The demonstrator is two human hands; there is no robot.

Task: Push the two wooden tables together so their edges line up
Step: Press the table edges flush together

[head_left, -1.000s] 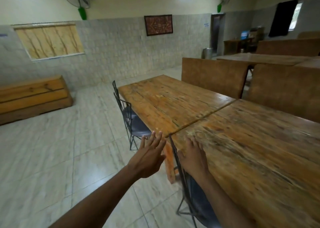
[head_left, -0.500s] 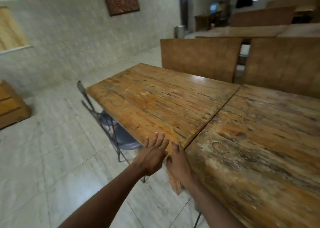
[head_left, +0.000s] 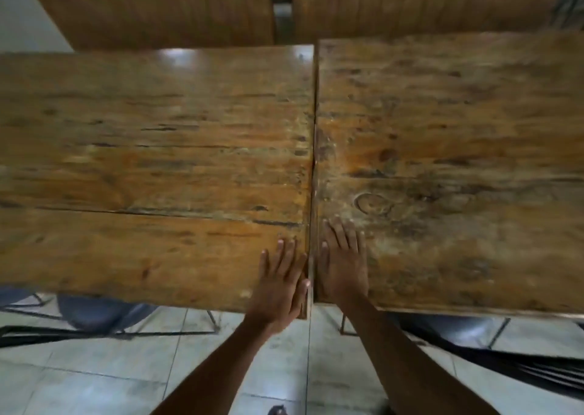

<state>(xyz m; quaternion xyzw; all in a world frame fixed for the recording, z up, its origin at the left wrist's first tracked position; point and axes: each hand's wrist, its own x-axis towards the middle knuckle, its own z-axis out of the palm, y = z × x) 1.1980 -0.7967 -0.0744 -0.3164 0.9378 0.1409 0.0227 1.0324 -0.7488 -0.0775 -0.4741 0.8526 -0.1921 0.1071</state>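
Observation:
Two worn wooden tables stand side by side, seen from above. The left table (head_left: 151, 162) and the right table (head_left: 448, 162) meet along a thin dark seam down the middle. The right table's far edge lies slightly farther away than the left one's, and the near edges look almost level. My left hand (head_left: 281, 283) lies flat on the left table's near right corner, fingers apart. My right hand (head_left: 343, 263) lies flat on the right table's near left corner, just across the seam. Neither hand holds anything.
Two wooden bench backs (head_left: 158, 7) stand behind the tables with a narrow gap between them. Metal-framed chairs with blue seats (head_left: 94, 313) are tucked under the near edges on both sides. Pale floor tiles (head_left: 94, 383) lie below me.
My view has swung from an oblique angle to straight down over the seam. Both hands moved from the near edge onto the tabletops, one on each side of the seam.

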